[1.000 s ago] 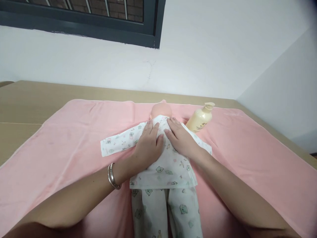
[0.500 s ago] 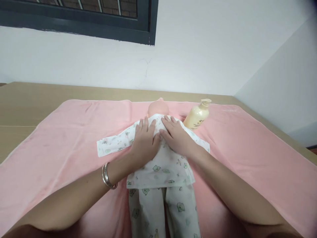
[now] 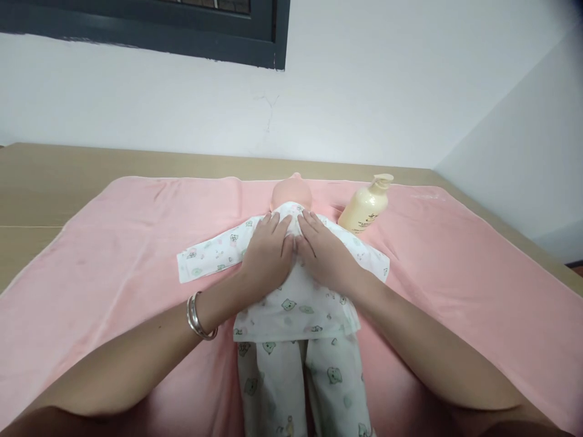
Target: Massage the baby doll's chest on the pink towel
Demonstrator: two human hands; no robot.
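Note:
A doll lies on a pink cloth [image 3: 150, 243], its round pinkish head [image 3: 291, 191] toward the wall. It wears a white printed top [image 3: 298, 315] with the sleeves spread out and matching trousers [image 3: 337, 388]. My left hand [image 3: 269, 252] rests flat on the left side of the chest, fingers out. On the right side of the chest lies my right hand [image 3: 324, 252], also flat with its fingers extended. The two thumbs meet or nearly meet at the middle. Neither hand grips anything.
A pale yellow pump bottle [image 3: 364, 206] leans at a tilt on the cloth, right of the doll's head. Behind are the wooden surface's edge [image 3: 191, 162], a white wall [image 3: 355, 91] and a dark window frame [image 3: 182, 39].
Both hands stay on the chest; their fingers have drawn slightly closer together and the thumbs have come nearer each other. The view has tilted down a little.

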